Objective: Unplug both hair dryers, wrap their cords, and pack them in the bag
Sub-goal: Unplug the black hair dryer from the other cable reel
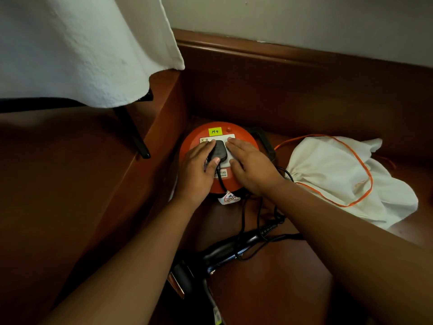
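So an orange cable reel [219, 160] is seen sitting on the brown floor, tucked into a corner against the wooden skirting [293, 57], with a little yellow sticker [215, 131] marked M4 near its top edge. A black plug [218, 153] is seated in the white socket panel [228, 158] on the reel's face, and it's gripped by the left hand [195, 170], fingers wrapped along its left side and the thumb pressed against its lower edge. The right hand [251, 166] is laid flat and open on the panel just beside the plug, palm down, nothing held in it. A black cord [242, 221] is run down from the plug over the reel's front edge, past a white tag [228, 198], and loops loosely on the floor toward a black hair dryer [225, 253] lying near the bottom of the view between the two forearms. A second dark shape [185, 275] is seen just below and left of it, but it's too dark to say what it is. The cream drawstring bag [346, 181] is slumped on the floor to the right of the reel, with an orange drawstring [365, 165] looped across the top of it. At upper left a white cloth [77, 48] is draped over a black-legged piece of furniture.
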{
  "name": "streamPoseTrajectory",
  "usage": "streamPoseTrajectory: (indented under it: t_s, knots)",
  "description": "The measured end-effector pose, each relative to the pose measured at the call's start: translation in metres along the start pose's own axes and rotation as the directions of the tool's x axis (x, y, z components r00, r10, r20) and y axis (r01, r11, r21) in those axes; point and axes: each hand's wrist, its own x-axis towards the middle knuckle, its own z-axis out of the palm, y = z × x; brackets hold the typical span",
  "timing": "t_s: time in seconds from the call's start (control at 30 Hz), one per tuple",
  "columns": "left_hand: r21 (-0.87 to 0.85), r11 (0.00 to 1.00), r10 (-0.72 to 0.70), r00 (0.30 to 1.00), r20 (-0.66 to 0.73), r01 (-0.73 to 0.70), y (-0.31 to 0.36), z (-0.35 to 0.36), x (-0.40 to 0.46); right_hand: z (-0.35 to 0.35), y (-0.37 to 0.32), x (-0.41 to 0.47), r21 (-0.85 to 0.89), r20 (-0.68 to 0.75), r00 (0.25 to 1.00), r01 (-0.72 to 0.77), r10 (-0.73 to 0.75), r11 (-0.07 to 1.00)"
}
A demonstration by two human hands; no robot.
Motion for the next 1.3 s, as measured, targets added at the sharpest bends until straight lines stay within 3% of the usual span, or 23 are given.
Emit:
streamPoseTrajectory:
  t_s: [1.1,1.3]
  knots:
    - [0.002,1.000,-0.024,1.000,0.002,0.024,-0.0016,0.0006,0.0002,0.0052,-0.0017,0.0001,0.003,-0.011,0.999,-0.033,0.033,0.999]
    - [-0.003,1.000,-0.018,1.000,0.002,0.018,-0.0029,0.0015,0.0001,0.0073,-0.0052,0.0041,0.040,0.000,0.996,-0.091,0.091,0.995]
